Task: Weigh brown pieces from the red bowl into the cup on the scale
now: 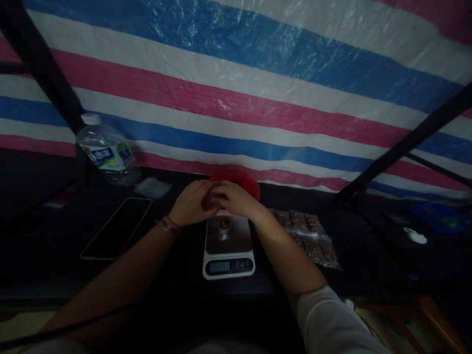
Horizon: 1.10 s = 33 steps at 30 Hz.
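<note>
My left hand (193, 202) and my right hand (236, 197) meet above the far end of a kitchen scale (228, 246). Between their curled fingers is what looks like a small see-through plastic bag (213, 197), tinted red against what lies behind; its contents are hidden. On the scale's metal plate shows a small brownish spot (224, 224), too blurred to tell whether it is an object or a reflection. Just beyond my hands stands a red bowl (252, 186), its inside mostly covered by my fingers. The scale's display is lit but unreadable.
Several clear packets of brown bits (313, 236) lie right of my right forearm. Left are a phone (117, 228), a clear plastic bag (152, 187) and a large plastic bottle (108, 152). A striped sheet (236, 98) hangs behind; dark frame bars (409, 142) slant at both sides.
</note>
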### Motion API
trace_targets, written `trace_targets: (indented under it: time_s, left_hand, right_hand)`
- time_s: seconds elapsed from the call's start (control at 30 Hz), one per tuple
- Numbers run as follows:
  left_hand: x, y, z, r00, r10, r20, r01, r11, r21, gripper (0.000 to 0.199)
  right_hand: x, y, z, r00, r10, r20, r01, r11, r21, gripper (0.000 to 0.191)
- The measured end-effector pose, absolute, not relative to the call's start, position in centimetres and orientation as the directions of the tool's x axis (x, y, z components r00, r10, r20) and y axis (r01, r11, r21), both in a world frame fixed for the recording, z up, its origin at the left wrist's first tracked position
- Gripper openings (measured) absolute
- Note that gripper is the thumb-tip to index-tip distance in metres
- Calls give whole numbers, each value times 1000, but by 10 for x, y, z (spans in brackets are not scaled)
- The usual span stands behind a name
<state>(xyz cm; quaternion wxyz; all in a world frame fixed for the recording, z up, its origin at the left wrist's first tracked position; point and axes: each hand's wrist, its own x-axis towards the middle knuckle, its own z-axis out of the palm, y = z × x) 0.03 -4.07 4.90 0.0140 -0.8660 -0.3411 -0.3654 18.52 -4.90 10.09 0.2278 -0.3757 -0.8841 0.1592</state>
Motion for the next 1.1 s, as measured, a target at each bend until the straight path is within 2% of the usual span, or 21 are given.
trace_targets:
  time_s: [0.07,0.13,0.23,0.37,0.5,0.67,0.8,0.93,1.1]
  left_hand:
    - [-1,-39,48,463,613,640,620,-740,260,59]
    - [-2,-36,46,418,652,633,646,-703,298,57]
    - [-3,-30,40,343,702,624,671,-648,360,56]
    - [-4,-23,29,241,759,605,652,-588,479,53]
    - [-6,-20,23,206,781,589,627,-568,533,55]
    - [-9,-17,21,182,793,582,621,-551,557,63]
    - [-9,-18,22,196,802,565,615,-549,566,64]
    - [-7,-22,26,240,783,574,595,-585,551,56]
    - [0,-31,28,279,757,591,576,-625,528,51]
  right_hand:
    - [194,-53,113,-585,729,355,562,680,-470,23]
    - [204,-58,123,-533,770,349,577,633,-515,28]
    - [215,-65,126,-621,769,151,585,583,-564,41]
    - [215,-67,110,-756,639,-139,609,610,-506,65]
    - [206,-64,98,-768,603,-215,618,610,-496,56]
    - [201,-64,98,-778,573,-257,601,558,-572,34]
    - [206,-63,101,-769,597,-229,601,554,-576,30]
    - [217,-61,112,-746,648,-152,596,549,-585,31]
    - [221,-60,124,-619,783,70,590,522,-617,32]
